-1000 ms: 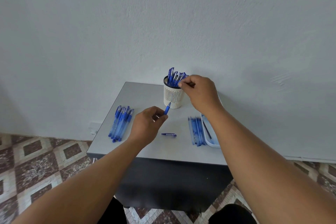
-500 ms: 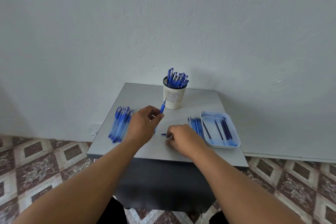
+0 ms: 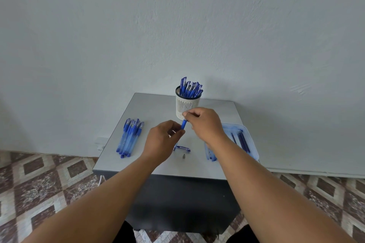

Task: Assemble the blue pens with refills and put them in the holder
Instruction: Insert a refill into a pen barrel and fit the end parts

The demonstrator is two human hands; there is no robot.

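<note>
Pen barrel (image 3: pixel 183 124), light, stiff and slick plastic, sits pinched in the left hand (image 3: pixel 161 140) below its rubber sleeve; the right hand (image 3: pixel 205 124) pinches its upper end (best held by that sleeve)

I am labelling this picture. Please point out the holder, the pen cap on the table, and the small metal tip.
holder (image 3: pixel 185 107): head view, on its white slotted wall.
pen cap (image 3: pixel 182 148): head view, on the middle of the blue cap.
metal tip (image 3: pixel 183 156): head view, on its grey cone.
</note>
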